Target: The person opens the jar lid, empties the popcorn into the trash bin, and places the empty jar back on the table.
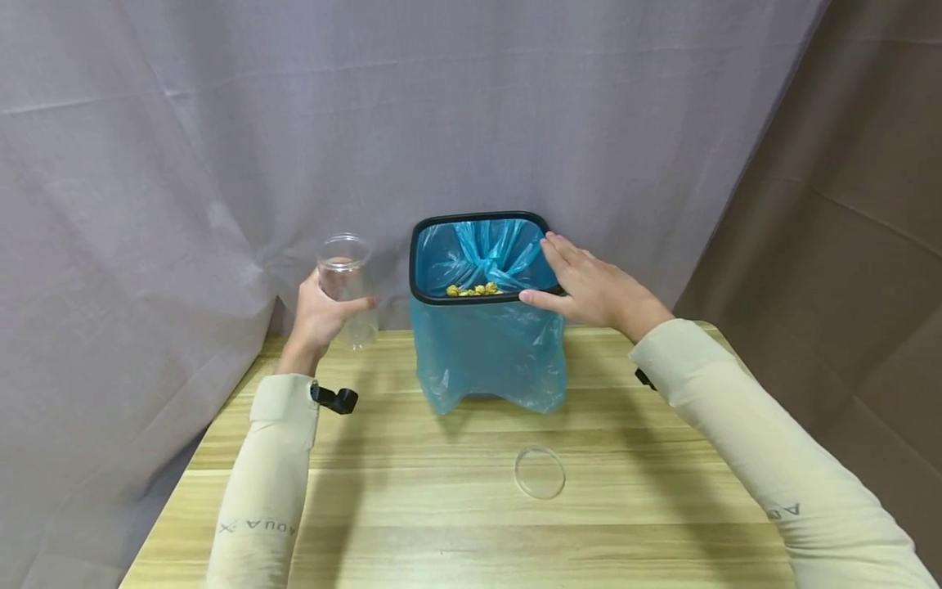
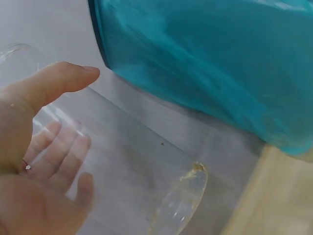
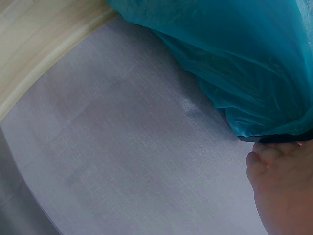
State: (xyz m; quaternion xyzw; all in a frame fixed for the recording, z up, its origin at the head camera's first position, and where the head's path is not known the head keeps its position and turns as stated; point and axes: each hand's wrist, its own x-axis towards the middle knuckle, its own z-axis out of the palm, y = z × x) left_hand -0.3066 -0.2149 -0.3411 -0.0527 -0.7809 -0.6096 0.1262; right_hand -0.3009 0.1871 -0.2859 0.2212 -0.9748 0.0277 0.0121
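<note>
In the head view my left hand (image 1: 322, 312) grips a tall clear plastic jar (image 1: 357, 327), which stands upright above the table's back left. Its mouth is uncovered, and a few yellowish crumbs stick at the bottom in the left wrist view. Fingers show through the jar wall (image 2: 132, 142). My right hand (image 1: 592, 286) rests on the right corner of a bin's black rim (image 1: 471, 300), fingers straight and thumb along the front edge. A blue plastic bag (image 1: 489, 352) lines the bin and hangs over its outside. Yellow popcorn (image 1: 478, 290) lies inside.
A clear round lid (image 1: 540, 473) lies flat on the wooden table (image 1: 441, 523), in front of the bin. Grey cloth (image 1: 471, 106) hangs right behind the bin and along the left. A brown curtain (image 1: 839, 270) hangs on the right.
</note>
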